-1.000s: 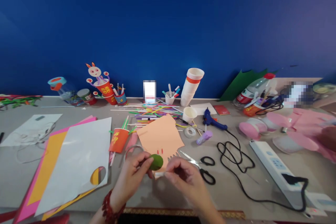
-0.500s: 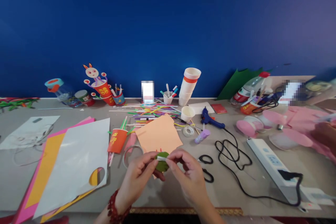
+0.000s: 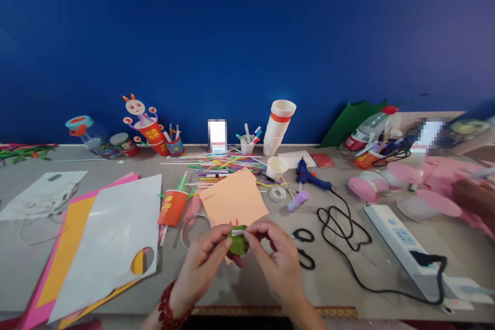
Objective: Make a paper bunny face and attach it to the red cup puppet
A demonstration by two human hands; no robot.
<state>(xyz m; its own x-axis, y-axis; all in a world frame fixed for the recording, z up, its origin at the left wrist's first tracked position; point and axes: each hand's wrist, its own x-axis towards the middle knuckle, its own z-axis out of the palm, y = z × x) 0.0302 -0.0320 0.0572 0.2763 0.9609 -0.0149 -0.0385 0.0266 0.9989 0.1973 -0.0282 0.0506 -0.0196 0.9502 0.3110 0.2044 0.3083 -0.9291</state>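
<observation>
My left hand (image 3: 209, 255) pinches the edge of a small round green paper-like disc (image 3: 238, 247) above the flat grey tabletop (image 3: 247, 294), my right hand (image 3: 276, 253) pinching a narrow white strip (image 3: 236, 233) against it; likely light, bendable, easily creased, the disc wants holding by its rim

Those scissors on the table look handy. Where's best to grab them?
Probably by the black loops, from above and the right: the scissors rest on the table with both loops spread and exposed toward the right, whereas the blade tips are hidden.
</observation>
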